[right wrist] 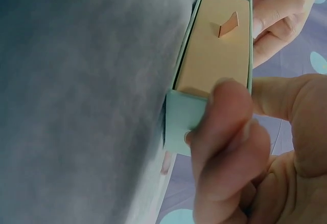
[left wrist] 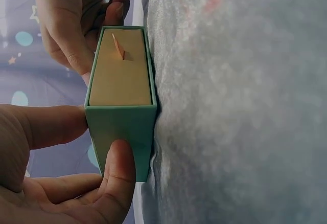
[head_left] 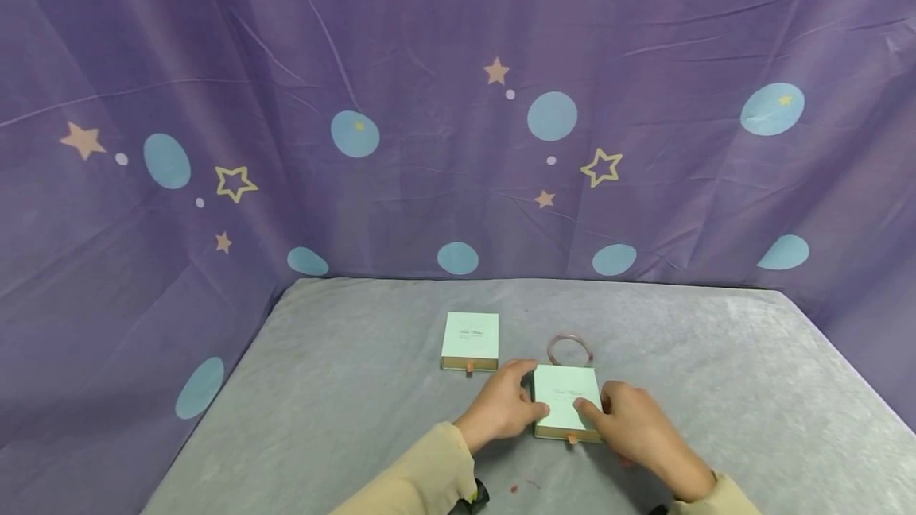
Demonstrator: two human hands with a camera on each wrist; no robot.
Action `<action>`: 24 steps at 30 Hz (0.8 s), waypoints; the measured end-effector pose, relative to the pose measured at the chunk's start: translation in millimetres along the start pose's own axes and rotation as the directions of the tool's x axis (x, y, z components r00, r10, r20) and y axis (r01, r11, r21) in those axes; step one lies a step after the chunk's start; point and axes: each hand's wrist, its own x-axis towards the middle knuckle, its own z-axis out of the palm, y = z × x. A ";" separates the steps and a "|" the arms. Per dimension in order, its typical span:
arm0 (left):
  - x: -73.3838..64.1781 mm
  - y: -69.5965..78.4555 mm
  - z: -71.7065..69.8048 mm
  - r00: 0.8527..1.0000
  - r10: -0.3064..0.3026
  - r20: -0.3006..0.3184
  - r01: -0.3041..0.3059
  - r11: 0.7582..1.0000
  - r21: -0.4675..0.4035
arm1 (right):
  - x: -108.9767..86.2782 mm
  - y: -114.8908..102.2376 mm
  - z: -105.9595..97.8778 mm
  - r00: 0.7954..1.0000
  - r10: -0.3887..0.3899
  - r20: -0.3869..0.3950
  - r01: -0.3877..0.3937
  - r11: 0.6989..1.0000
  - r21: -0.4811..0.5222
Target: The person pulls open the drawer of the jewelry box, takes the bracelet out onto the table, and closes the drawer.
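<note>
A mint-green drawer box (head_left: 565,392) with printed lettering lies flat on the grey cloth, its tan drawer front (left wrist: 122,75) and small orange pull tab (right wrist: 229,25) facing me. My left hand (head_left: 504,404) grips its left side, the thumb on the top and the fingers along the side wall. From the right, my right hand (head_left: 640,427) holds the same box, thumb on the lid and curled fingers at the side. The drawer appears closed. Just behind the box is a thin pinkish bangle (head_left: 549,350), apart from both hands.
A second, similar mint-green box (head_left: 470,336) stands to the back left, its tab also towards me. Grey cloth (head_left: 343,388) covers the table. Purple curtains (head_left: 429,38) with stars and dots hang behind and along the sides. Small reddish marks (head_left: 514,489) show near the front.
</note>
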 end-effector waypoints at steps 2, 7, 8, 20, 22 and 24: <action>-0.8 -1.4 -1.3 1.000 0.001 -0.005 -0.001 1.000 -0.012 | 0.8 -2.3 0.7 1.000 0.005 0.003 -0.005 1.000 -0.001; -3.8 -3.9 -4.4 1.000 -0.011 -0.001 0.011 0.999 -0.042 | 1.3 -6.0 2.3 1.000 0.002 0.014 -0.002 1.000 -0.002; -4.4 -4.3 -5.1 1.000 -0.014 0.000 0.014 0.999 -0.048 | 1.3 -6.4 2.7 1.000 -0.002 0.015 0.002 1.000 -0.001; -8.8 -10.5 -9.9 1.000 -0.007 -0.001 0.007 0.999 -0.047 | 2.2 -10.1 7.3 0.998 -0.045 0.031 0.045 0.999 0.008; -9.2 -11.3 -10.7 1.000 -0.002 -0.004 0.002 0.999 -0.046 | 2.8 -10.8 7.8 0.998 -0.053 0.035 0.053 0.999 0.009; -9.8 -12.0 -11.4 1.000 0.005 -0.009 -0.005 0.999 -0.047 | 3.2 -11.5 8.4 0.997 -0.061 0.037 0.061 0.998 0.010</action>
